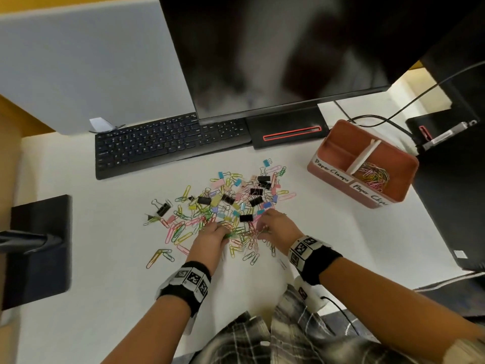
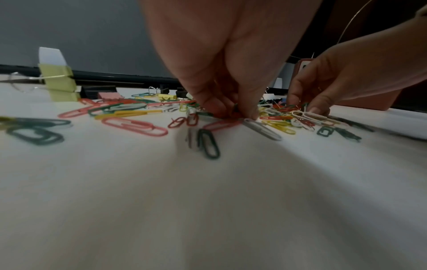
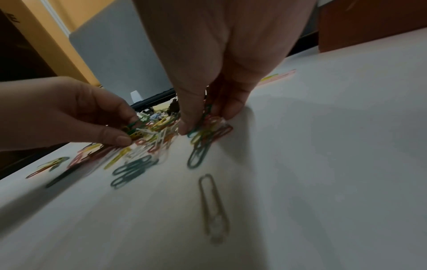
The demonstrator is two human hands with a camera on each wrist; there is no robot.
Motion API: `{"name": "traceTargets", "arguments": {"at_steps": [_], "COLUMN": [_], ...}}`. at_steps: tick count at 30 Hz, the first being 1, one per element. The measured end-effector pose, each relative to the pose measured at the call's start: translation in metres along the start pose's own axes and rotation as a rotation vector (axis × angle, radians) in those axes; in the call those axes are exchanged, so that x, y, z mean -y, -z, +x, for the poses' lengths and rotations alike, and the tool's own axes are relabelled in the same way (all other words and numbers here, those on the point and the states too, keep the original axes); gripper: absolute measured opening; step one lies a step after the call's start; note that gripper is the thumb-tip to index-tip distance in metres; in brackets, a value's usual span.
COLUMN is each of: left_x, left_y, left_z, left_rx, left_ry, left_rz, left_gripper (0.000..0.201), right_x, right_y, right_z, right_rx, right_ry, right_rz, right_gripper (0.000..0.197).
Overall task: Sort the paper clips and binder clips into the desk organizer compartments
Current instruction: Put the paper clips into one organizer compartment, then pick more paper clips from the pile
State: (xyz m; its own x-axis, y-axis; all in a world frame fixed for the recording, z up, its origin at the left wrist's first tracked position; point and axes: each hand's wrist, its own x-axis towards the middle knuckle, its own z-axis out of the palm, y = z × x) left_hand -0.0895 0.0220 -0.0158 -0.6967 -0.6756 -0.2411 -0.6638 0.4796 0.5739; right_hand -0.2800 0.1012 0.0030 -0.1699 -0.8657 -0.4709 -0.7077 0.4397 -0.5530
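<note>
A heap of coloured paper clips and binder clips (image 1: 225, 203) lies mid-desk. My left hand (image 1: 223, 233) pinches a few paper clips (image 2: 233, 112) at the heap's near edge, with its fingertips (image 2: 215, 107) down on the desk. My right hand (image 1: 262, 231), just to the right, pinches a bunch of paper clips (image 3: 204, 126) between thumb and fingers. The terracotta organizer (image 1: 393, 189) stands at the far right. Its right compartment, labelled Paper Clips, holds paper clips (image 1: 372, 174). Nothing shows in the left compartment (image 1: 338, 151), labelled Paper Clamps.
A black keyboard (image 1: 168, 143) and the monitor (image 1: 288, 53) on its base (image 1: 286, 130) stand behind the heap. There is a black stand (image 1: 39, 248) at the left and a dark box (image 1: 451, 206) with cables at the right. One grey clip (image 3: 213, 208) lies apart near me.
</note>
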Motion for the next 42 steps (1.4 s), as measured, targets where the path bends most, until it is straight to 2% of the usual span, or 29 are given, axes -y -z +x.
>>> {"name": "traceTargets", "arguments": {"at_steps": [7, 16, 20, 24, 28, 31, 34, 36, 39, 42], "left_x": [0.002, -0.032, -0.080, -0.151, -0.231, -0.278, -0.302, -0.304, -0.292, -0.259], "left_y": [0.009, 0.050, 0.062, 0.059, 0.036, 0.005, -0.027, -0.038, -0.031, -0.007], "left_z": [0.012, 0.007, 0.025, 0.064, 0.113, 0.149, 0.172, 0.178, 0.174, 0.155], "left_rx": [-0.029, -0.117, -0.109, -0.095, -0.105, -0.077, 0.082, 0.151, 0.136, 0.048], "left_ry": [0.009, -0.066, -0.157, -0.289, -0.415, -0.406, -0.275, -0.241, -0.297, -0.325], "left_rz": [0.003, -0.162, -0.184, -0.229, -0.291, -0.295, -0.237, -0.210, -0.233, -0.308], "left_gripper": [0.016, 0.013, 0.014, 0.009, 0.007, 0.014, 0.030, 0.040, 0.037, 0.025], "right_x": [-0.002, -0.018, -0.029, -0.052, -0.088, -0.117, -0.149, -0.164, -0.173, -0.160], "right_y": [0.013, 0.047, 0.089, 0.143, 0.191, 0.216, 0.223, 0.218, 0.206, 0.194], "right_z": [0.012, 0.003, -0.019, -0.057, -0.085, -0.093, -0.084, -0.074, -0.066, -0.067], "right_rx": [0.033, -0.108, -0.282, -0.507, -0.675, -0.751, -0.722, -0.601, -0.511, -0.525], "right_ry": [-0.058, 0.014, 0.045, 0.028, -0.066, -0.126, -0.218, -0.296, -0.283, -0.125], "right_rz": [-0.086, 0.004, 0.084, 0.117, 0.082, 0.157, 0.166, 0.182, 0.211, 0.146], "right_gripper": [0.016, 0.017, 0.010, 0.010, 0.013, 0.011, 0.013, 0.021, 0.034, 0.027]}}
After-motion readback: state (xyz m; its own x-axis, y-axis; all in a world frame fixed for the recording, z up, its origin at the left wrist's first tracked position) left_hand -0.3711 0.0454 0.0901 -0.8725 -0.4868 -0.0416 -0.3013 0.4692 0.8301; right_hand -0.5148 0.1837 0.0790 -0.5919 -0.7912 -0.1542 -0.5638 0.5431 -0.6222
